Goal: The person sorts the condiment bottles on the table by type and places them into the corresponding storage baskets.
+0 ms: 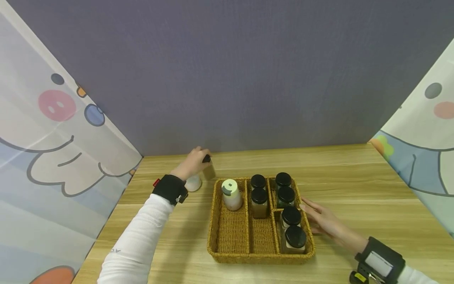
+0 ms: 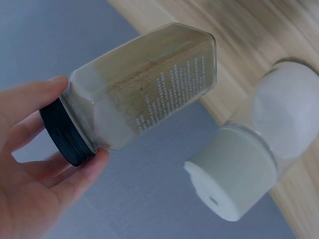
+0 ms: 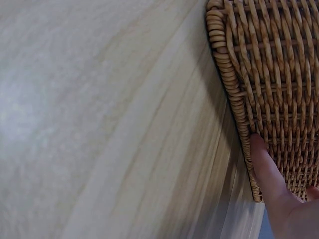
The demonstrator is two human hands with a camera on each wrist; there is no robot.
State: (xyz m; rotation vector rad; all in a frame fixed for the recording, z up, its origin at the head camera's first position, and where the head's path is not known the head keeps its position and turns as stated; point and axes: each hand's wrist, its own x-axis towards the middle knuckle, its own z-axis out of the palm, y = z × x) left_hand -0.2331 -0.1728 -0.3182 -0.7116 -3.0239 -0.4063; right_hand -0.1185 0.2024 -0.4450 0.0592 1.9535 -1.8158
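Observation:
My left hand (image 1: 193,163) pinches a clear spice jar (image 2: 149,89) by its black lid, with thumb and fingers around it. Brownish powder fills much of the jar, which carries white print. Beside it stands a white-capped jar (image 2: 234,172) with white contents, partly behind the left hand in the head view. A divided wicker basket (image 1: 262,258) sits on the table. My right hand (image 1: 324,221) rests against the basket's right side, and its extended thumb touches the woven wall in the right wrist view.
In the basket's left compartment stands a white bottle (image 1: 233,199) with a pale lid. Several black-lidded jars (image 1: 259,205) fill parts of the middle and right compartments. A grey wall (image 1: 227,79) borders the wooden table's (image 1: 354,177) far edge; cartoon-printed sheets (image 1: 71,130) hang at both sides.

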